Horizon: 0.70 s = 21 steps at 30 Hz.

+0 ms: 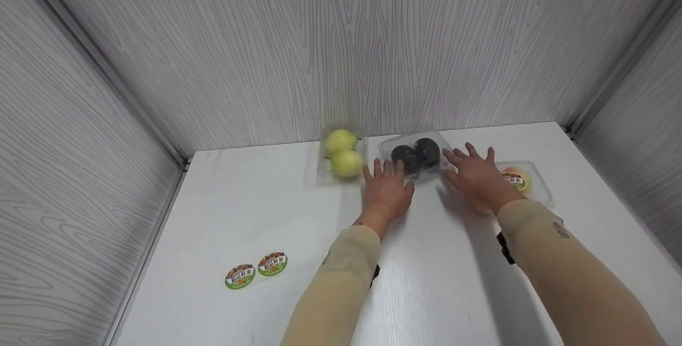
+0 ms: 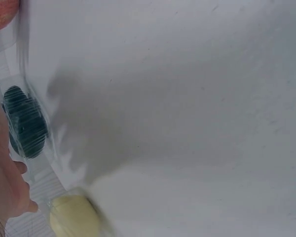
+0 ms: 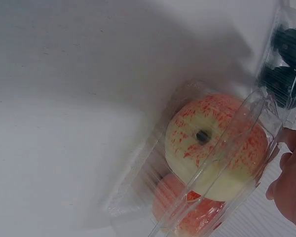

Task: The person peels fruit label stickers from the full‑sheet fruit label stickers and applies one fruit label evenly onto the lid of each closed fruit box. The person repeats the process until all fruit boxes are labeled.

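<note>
A clear plastic fruit box (image 1: pixel 392 145) with two dark round fruits (image 1: pixel 428 152) stands near the back wall. My left hand (image 1: pixel 384 192) reaches to its front left side, fingers spread and straight, with nothing in its grasp. At the box's right side is my right hand (image 1: pixel 473 175), its fingers also spread and holding nothing. Below the right forearm and hand sits another clear box (image 1: pixel 539 182) with red-and-yellow apples (image 3: pixel 217 143); the hand partly hides it in the head view. A round label (image 1: pixel 516 180) shows on this box.
Left of the dark fruits, a clear box (image 1: pixel 323 173) holds two yellow-green fruits (image 1: pixel 346 163). Two round fruit stickers (image 1: pixel 273 264) lie on a sheet toward the front left of the white table (image 1: pixel 426 282). Grey wood-grain panels (image 1: pixel 256 53) enclose the back and sides.
</note>
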### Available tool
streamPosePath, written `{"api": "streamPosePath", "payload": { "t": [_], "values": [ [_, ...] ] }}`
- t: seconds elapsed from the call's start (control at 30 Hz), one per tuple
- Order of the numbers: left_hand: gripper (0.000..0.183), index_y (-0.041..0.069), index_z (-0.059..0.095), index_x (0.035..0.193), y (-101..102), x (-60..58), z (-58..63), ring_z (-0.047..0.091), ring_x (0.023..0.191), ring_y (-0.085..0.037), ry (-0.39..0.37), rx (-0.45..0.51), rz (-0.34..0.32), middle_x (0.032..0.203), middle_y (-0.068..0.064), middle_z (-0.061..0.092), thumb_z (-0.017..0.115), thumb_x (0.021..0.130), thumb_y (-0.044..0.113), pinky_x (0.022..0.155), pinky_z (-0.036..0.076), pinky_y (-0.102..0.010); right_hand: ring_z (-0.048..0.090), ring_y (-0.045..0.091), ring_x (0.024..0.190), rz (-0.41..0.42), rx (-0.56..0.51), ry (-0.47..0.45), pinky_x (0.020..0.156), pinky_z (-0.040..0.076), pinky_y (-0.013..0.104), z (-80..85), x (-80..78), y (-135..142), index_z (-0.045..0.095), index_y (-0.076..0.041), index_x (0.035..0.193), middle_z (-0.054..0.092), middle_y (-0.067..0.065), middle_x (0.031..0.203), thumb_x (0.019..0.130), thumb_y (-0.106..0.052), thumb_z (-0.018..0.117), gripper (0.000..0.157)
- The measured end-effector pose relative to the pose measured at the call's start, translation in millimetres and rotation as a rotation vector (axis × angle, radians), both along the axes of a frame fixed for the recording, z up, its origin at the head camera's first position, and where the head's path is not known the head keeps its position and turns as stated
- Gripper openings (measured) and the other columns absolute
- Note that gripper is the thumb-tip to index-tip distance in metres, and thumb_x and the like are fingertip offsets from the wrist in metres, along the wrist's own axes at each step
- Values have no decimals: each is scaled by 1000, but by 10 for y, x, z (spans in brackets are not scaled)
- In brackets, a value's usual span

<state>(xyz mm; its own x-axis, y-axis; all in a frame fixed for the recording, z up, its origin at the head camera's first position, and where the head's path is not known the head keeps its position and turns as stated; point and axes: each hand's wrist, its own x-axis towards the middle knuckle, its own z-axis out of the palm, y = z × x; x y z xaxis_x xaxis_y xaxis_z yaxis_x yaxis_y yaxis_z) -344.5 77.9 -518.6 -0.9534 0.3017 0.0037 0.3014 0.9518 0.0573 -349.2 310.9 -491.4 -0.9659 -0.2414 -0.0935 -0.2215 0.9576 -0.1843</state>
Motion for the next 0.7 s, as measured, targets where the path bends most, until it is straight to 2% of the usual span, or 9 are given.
{"api": "streamPosePath", "payload": {
  "t": [0.4, 0.7],
  "values": [
    [67, 15, 36, 166, -120, -23, -127, 28, 158, -37, 24, -27, -37, 166, -14, 42, 36, 112, 54, 127, 18, -60, 18, 51, 157, -6, 22, 57, 119, 4, 78, -122, 35, -97, 41, -5, 162, 45, 27, 160, 111, -42, 46, 64],
    [64, 13, 37, 166, -234, -61, -200, 29, 157, -37, -2, 1, -75, 166, -16, 42, 37, 113, 50, 127, 19, -57, 31, 52, 152, 20, 70, 158, 117, 17, 78, -290, 51, -168, 49, -3, 157, 55, 26, 152, 110, -41, 50, 60]
  ]
}}
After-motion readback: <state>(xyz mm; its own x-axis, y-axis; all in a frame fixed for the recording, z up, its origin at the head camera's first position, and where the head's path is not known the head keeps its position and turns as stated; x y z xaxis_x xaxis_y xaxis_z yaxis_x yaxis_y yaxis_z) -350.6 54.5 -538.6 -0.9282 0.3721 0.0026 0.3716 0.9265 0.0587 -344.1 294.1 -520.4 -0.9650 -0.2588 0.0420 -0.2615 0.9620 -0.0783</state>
